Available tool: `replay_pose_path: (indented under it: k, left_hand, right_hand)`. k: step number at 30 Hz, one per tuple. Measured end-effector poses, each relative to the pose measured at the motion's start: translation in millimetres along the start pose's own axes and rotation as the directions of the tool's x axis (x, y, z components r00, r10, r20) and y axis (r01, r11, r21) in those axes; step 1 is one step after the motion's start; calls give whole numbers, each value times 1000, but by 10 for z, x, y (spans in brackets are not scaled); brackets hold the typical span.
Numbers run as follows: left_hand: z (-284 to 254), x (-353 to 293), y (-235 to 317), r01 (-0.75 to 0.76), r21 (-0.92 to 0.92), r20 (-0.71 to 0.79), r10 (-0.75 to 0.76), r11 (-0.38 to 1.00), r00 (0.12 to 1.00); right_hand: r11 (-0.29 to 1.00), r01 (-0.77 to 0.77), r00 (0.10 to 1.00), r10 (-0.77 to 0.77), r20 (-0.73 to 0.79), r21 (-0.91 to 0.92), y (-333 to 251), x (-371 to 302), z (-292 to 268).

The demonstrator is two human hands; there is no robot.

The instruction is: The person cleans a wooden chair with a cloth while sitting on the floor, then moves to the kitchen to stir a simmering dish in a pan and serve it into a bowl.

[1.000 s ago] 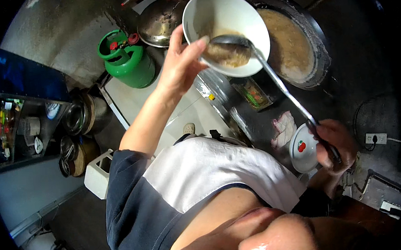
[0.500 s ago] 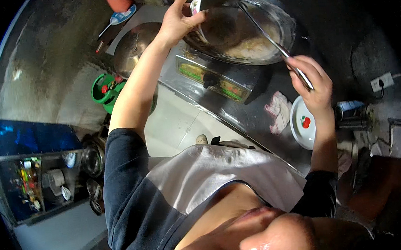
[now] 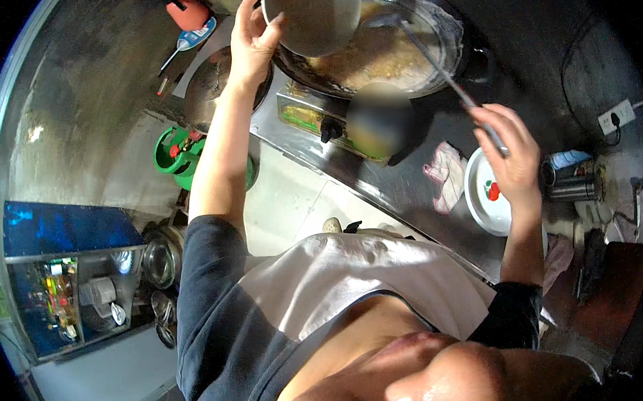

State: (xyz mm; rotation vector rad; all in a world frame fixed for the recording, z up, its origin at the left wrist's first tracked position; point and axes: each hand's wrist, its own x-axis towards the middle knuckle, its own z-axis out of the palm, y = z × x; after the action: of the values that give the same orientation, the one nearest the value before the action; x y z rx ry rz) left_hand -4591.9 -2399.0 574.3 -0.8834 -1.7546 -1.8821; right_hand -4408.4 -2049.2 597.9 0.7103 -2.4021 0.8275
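My left hand grips a bowl by its edge, thumb against the rim. The bowl is tipped over the left side of a wide wok, its shadowed inside toward me; I cannot make out any contents. In the wok lies a pale brown, cloudy liquid or batter. My right hand is closed around the handle of a long metal ladle. The ladle's head is over the wok, a little right of the bowl. Beneath the wok stands a gas stove with a black knob.
A white plate with a red fruit design lies under my right wrist, beside a crumpled cloth. A round metal lid is by my left forearm. On the floor stands a green gas cylinder. A wall socket is at the right.
My left hand has moved left with the bowl and turned it, so its inside now faces me. The ladle's head, hidden behind the bowl before, now shows over the wok.
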Motion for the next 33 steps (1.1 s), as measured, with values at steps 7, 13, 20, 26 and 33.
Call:
replay_pose_path:
  k: [7,13,20,26,33]
  left_hand:
    - [-86,-472,117,191,-570,-198,-359,799,912]
    - [-100,-867,295,234,-680,-239,-512,695,825]
    - [-156,-1159,383,199,-724,-273,-540,660,796]
    - [-172,-1447,560,186,-767,-330,-626,614,706]
    - [-195,-2022,668,246,-804,-346,-762,542,547]
  right_hand:
    - [916,-106,904,251,-346,388,241,-253,-93]
    - [853,-217,870,390,-302,475,368,-270,-49]
    - [850,-396,844,486,-226,346,183,59,65]
    - [875,-403,874,455,-172,270,559,469,227]
    - [740,-523,818,576,4,422,839,1003,635]
